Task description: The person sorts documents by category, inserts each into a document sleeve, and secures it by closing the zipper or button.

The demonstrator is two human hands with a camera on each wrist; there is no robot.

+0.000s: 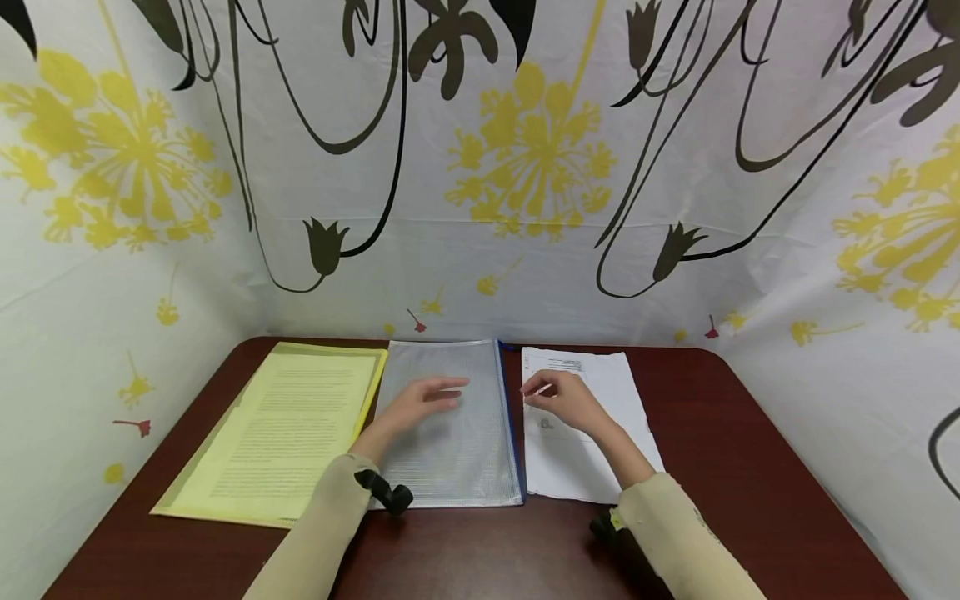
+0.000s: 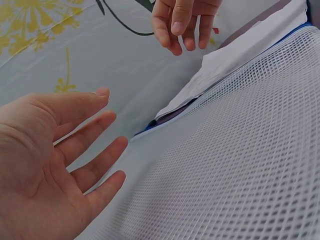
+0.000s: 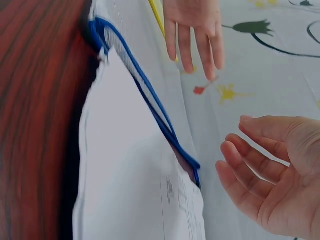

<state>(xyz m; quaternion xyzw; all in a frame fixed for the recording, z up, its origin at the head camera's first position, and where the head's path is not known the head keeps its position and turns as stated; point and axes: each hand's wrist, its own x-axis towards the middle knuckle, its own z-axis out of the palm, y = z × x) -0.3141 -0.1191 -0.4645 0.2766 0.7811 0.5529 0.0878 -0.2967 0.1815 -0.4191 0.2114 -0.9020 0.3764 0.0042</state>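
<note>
My left hand [image 1: 422, 402] hovers over a mesh zipper pouch [image 1: 465, 458] with a blue edge, its fingers loosely extended and holding nothing. To the right, my right hand [image 1: 564, 398] is above a stack of white printed papers [image 1: 577, 467], fingers gently bent with nothing between them. In the left wrist view the left hand [image 2: 65, 165] shows a gap between its fingers and the mesh. The right wrist view has the right hand [image 3: 275, 175] apart from the papers [image 3: 130, 145], beside the pouch's blue zipper edge [image 3: 145, 85].
A yellow folder [image 1: 277, 433] with a printed sheet visible lies at the left of the dark red-brown table [image 1: 465, 550]. A patterned white cloth [image 1: 450, 275] hangs behind the table and along both sides.
</note>
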